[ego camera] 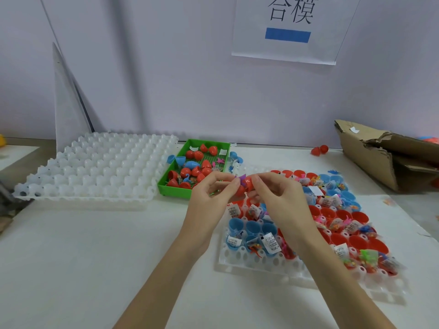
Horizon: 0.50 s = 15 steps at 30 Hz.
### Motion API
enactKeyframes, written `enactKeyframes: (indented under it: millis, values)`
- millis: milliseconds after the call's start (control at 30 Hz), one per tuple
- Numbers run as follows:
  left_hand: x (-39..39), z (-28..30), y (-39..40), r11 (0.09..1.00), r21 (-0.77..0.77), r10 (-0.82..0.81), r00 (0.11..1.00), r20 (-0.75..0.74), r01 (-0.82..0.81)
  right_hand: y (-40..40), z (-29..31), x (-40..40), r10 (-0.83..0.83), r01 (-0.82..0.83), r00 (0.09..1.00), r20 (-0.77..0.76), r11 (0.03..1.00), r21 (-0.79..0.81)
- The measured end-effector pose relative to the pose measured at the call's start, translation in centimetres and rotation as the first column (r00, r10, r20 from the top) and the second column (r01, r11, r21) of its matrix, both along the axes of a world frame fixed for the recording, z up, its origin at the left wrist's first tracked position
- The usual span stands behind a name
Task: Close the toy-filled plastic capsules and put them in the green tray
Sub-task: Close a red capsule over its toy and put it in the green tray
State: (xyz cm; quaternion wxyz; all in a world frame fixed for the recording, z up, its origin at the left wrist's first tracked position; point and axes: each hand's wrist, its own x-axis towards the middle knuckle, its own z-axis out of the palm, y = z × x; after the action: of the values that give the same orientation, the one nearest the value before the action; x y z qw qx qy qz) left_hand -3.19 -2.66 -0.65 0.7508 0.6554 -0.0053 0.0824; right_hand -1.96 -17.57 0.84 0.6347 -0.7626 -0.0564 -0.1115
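The fingers (234, 184) of both hands pinch 1 red capsule (244, 185) held in the air just in front of the green tray (174, 184), the left hand (211, 198) on its left half and the right hand (280, 198) on its right half, with a scrap of purple toy (241, 179) sticking out at the seam. To close it well, the toy probably needs tucking fully inside first, then the 2 halves should be lined up squarely and pressed together evenly until they seat; squeezing with the toy caught in the joint would likely leave it ajar. The green tray, just behind the hands, holds a loose heap of red capsules, at least 1 blue one and some paper slips. Below the right hand, a white holder (261, 264) on the worktop (95, 257) carries many open red and blue capsule halves, several with bagged toys and labels in them. To the left lies a white holder (95, 167) with its cups bare, and a torn cardboard box (370, 150) sits at the far right.
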Motion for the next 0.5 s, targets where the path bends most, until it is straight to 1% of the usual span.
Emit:
enactKeyframes:
  millis: [100,200,300,367,400,433,500]
  values:
    - [0.2,0.1,0.2,0.992,-0.128,-0.027,0.999,-0.026,0.024,0.4,-0.3,-0.2,-0.023,0.021,0.999,0.038,0.999,0.04]
    - [0.2,0.4,0.5,0.968,-0.239,-0.088,0.995,-0.047,0.074,0.9,-0.3,-0.6,-0.037,0.032,0.995,0.092,0.998,0.06]
    - [0.3,0.4,0.7,0.948,-0.294,-0.146,0.987,-0.067,0.12,1.2,-0.3,-0.8,-0.044,0.034,0.993,0.111,0.995,0.095]
    - [0.4,0.4,0.7,0.946,-0.294,-0.167,0.983,-0.072,0.139,1.3,-0.3,-0.8,-0.043,0.029,0.993,0.108,0.991,0.127]
    - [0.3,0.4,0.7,0.948,-0.28,-0.175,0.983,-0.061,0.151,1.3,-0.3,-0.9,-0.044,0.03,0.992,0.116,0.993,0.116]
    - [0.2,0.3,0.8,0.958,-0.242,-0.172,0.984,-0.045,0.156,1.4,-0.3,-1.0,-0.043,0.032,0.991,0.13,0.996,0.086]
    - [0.1,0.3,0.9,0.986,-0.11,-0.126,0.992,-0.011,0.124,1.3,-0.3,-1.0,-0.031,0.03,0.987,0.155,0.999,0.01]
